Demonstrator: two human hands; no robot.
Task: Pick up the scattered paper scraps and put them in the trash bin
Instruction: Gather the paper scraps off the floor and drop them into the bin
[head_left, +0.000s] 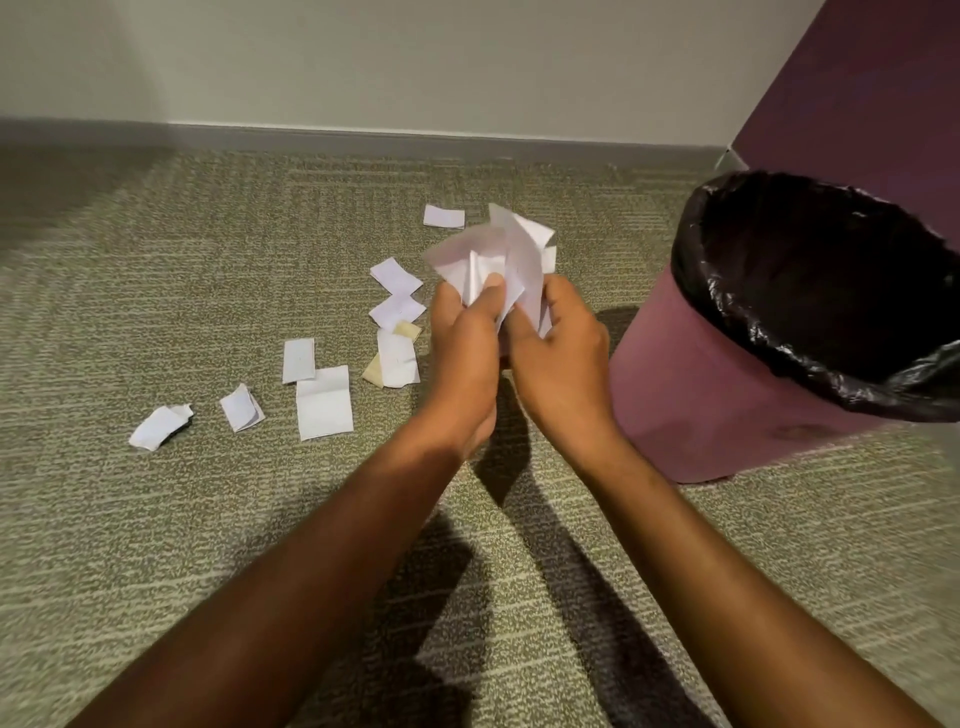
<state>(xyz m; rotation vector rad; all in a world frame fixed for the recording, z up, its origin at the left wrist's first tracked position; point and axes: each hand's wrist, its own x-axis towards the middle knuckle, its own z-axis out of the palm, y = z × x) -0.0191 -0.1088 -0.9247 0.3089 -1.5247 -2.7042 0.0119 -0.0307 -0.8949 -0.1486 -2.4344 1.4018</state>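
A bunch of white paper scraps (498, 260) sticks up between my two hands above the carpet. My left hand (465, 343) and my right hand (563, 353) both grip the bunch from below, side by side. Several more white and tan scraps (324, 402) lie scattered on the carpet to the left, and one (444, 216) lies farther back. The trash bin (691, 395), purple with a black liner (810, 291), stands upright just right of my hands, its mouth open and higher than the scraps on the floor.
Grey-green carpet (156, 519) covers the floor. A pale wall with a grey baseboard (363, 137) runs along the back. A purple panel (872, 93) rises behind the bin at the right corner.
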